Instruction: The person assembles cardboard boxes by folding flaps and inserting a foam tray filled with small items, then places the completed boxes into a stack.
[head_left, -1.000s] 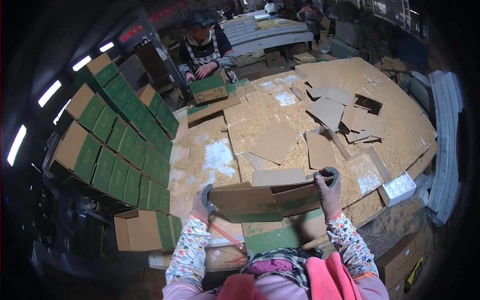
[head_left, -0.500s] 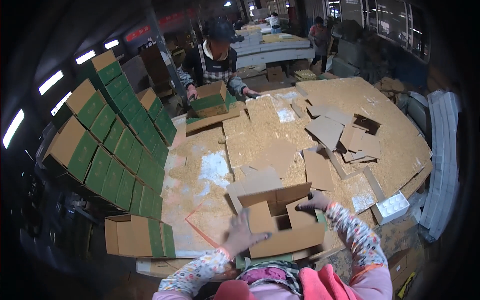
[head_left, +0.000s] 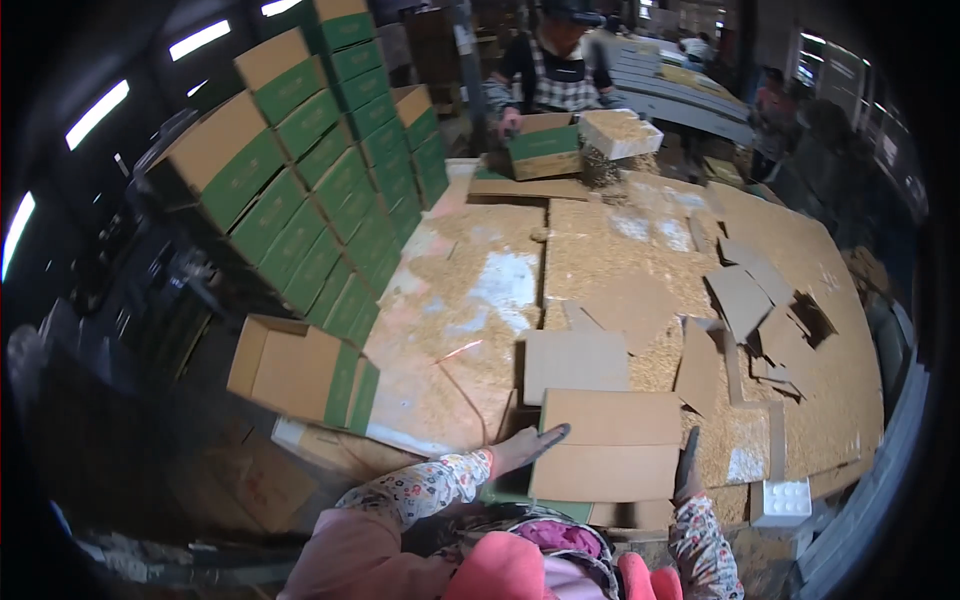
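A cardboard box (head_left: 608,447) stands before me at the table's near edge, its two plain brown top flaps folded down and meeting along a seam. My left hand (head_left: 520,449) lies at the box's left edge, fingers stretched out over the flap's rim. At the right side my right hand (head_left: 688,468) is held flat, fingers straight and pointing away from me. Its palm is turned to the box; whether it touches is hard to tell. Just behind the box lies a grey-brown cardboard sheet (head_left: 576,362). The box's inside is hidden.
Green-and-brown cartons (head_left: 290,230) are stacked at the left, with an open carton (head_left: 290,375) nearer me. Across the table a co-worker tips a white tray (head_left: 622,135) beside a green box (head_left: 545,147); grainy stuff spills. Cardboard scraps (head_left: 740,300) and a white studded block (head_left: 782,503) lie right.
The box's flaps, standing up before, are now folded down. My left hand has moved from the near corner to the left edge, and my right hand has left the inside. My view has swung left.
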